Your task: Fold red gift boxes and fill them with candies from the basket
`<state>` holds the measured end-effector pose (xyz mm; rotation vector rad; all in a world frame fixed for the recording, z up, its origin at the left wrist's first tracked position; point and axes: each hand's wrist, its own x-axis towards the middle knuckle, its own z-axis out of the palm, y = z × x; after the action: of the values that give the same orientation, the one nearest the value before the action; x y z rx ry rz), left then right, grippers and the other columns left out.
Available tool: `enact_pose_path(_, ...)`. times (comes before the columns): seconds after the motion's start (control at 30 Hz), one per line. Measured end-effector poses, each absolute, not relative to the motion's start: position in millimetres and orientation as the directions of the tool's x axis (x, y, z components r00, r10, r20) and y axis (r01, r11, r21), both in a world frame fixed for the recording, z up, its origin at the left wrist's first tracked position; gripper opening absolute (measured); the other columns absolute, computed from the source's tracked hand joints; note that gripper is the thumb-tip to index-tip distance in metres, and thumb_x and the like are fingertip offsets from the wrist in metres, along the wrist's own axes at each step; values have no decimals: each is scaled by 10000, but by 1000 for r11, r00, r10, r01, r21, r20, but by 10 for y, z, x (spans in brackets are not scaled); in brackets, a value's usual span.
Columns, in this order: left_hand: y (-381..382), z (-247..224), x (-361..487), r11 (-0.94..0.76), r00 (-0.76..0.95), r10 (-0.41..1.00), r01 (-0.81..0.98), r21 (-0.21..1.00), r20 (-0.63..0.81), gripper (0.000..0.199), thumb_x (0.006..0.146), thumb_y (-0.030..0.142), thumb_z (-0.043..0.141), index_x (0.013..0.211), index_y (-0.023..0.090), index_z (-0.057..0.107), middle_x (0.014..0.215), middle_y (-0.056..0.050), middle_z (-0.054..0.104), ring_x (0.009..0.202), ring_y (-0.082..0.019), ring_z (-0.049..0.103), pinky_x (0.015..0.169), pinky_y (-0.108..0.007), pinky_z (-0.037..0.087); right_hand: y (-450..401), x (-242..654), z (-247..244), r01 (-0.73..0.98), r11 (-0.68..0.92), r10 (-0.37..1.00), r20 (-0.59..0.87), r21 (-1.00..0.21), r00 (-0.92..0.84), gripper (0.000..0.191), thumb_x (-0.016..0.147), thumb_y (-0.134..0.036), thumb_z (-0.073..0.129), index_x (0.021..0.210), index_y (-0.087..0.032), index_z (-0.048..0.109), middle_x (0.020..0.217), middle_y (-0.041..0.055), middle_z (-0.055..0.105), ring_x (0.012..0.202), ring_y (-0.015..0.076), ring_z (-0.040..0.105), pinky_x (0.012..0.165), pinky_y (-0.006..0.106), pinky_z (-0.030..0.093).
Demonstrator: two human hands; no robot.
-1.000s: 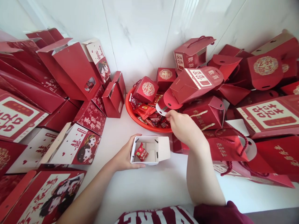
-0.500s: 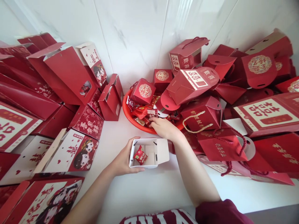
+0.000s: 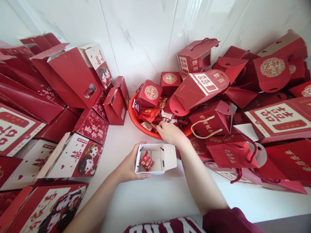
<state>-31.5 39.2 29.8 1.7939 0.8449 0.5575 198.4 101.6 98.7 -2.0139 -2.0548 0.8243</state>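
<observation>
My left hand is wrapped round the left side of a small open box, white inside, above the white table. One red-wrapped sweet lies in the box, towards its left side. The box's flap stands out to the right. My right hand reaches into a red-orange basin of wrapped sweets. Its fingers are closed at a red-wrapped sweet near the front rim; the fingertips are partly hidden among the wrappers.
Red and white gift boxes stand in rows on the left. A pile of red gift boxes, some with rope handles, fills the right and overhangs the basin. Behind the white table rises a tiled wall.
My right hand has shifted slightly within the basin, and wrappers near its fingertips have moved. My left hand keeps the box in place, with the sweet still inside.
</observation>
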Motion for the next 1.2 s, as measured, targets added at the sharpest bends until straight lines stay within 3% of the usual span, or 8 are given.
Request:
enact_pose_path(0.1, 386, 298, -317, -212, 645, 764, 291, 933, -27, 1026, 641, 405, 845, 1435, 252, 214, 1404, -124, 405, 1291, -325, 462, 1084, -446, 396, 1020, 1975, 1015, 889, -20, 939, -315, -458, -141, 656, 968, -571, 230, 1028, -132, 713, 1126, 214, 695, 1067, 364, 644, 888, 448, 467)
enact_pose_path(0.27, 387, 282, -321, -222, 645, 764, 275, 935, -8, 1030, 631, 397, 852, 1435, 265, 222, 1410, -121, 407, 1290, -321, 462, 1073, -443, 404, 1040, 2007, 1033, 886, 7, 901, -381, -463, -206, 824, 928, -712, 156, 1160, -146, 707, 1263, 196, 653, 1166, 383, 601, 944, 466, 448)
enact_pose_path(0.43, 398, 263, -325, -239, 650, 760, 268, 933, 8, 1039, 628, 383, 859, 1439, 283, 217, 1439, -130, 365, 1327, -326, 420, 1104, -458, 368, 1063, 2032, 1010, 815, 106, 873, -339, -570, -350, 688, 961, -655, 208, 1490, -272, 421, 1564, 8, 374, 1428, 266, 371, 1143, 372, 280)
enact_pose_path(0.7, 399, 245, -335, -239, 645, 764, 272, 932, 8, 1052, 608, 378, 867, 1433, 288, 221, 1411, -128, 402, 1303, -334, 446, 1094, -477, 377, 1114, 2024, 1026, 845, -37, 826, -493, -533, -275, 933, 845, -839, 207, 1475, -197, 453, 1542, 118, 401, 1418, 336, 373, 1146, 434, 265)
enact_pose_path(0.8, 397, 256, -335, -235, 638, 770, 292, 927, -6, 1051, 613, 381, 864, 1436, 280, 218, 1417, -130, 398, 1313, -338, 437, 1099, -484, 374, 1113, 2066, 1045, 782, 30, 830, -421, -622, -367, 778, 903, -750, 300, 1376, -190, 563, 1438, 129, 535, 1322, 318, 498, 1098, 426, 341)
enact_pose_path(0.97, 386, 280, -326, -217, 638, 770, 281, 935, -13, 1041, 622, 371, 865, 1438, 269, 226, 1420, -137, 401, 1308, -345, 442, 1102, -490, 374, 1052, 2193, 1157, 594, 223, 817, -184, -773, -546, 363, 989, -431, 416, 1210, -260, 647, 1331, 35, 625, 1204, 223, 581, 1036, 359, 413)
enact_pose_path(1.07, 381, 282, -325, -206, 632, 775, 278, 938, -18, 1051, 616, 366, 870, 1442, 272, 227, 1411, -139, 416, 1296, -343, 455, 1105, -489, 373, 1016, 2249, 1222, 571, 251, 841, -116, -781, -528, 304, 953, -331, 492, 1201, -231, 638, 1249, 51, 665, 1127, 220, 609, 975, 348, 448)
enact_pose_path(1.2, 385, 283, -327, -218, 644, 765, 290, 932, -21, 1049, 624, 389, 864, 1439, 272, 215, 1433, -135, 385, 1312, -337, 441, 1111, -480, 368, 1005, 2291, 1231, 585, 194, 901, -94, -787, -424, 233, 924, -330, 508, 1028, -193, 667, 984, 48, 714, 889, 212, 653, 807, 321, 492)
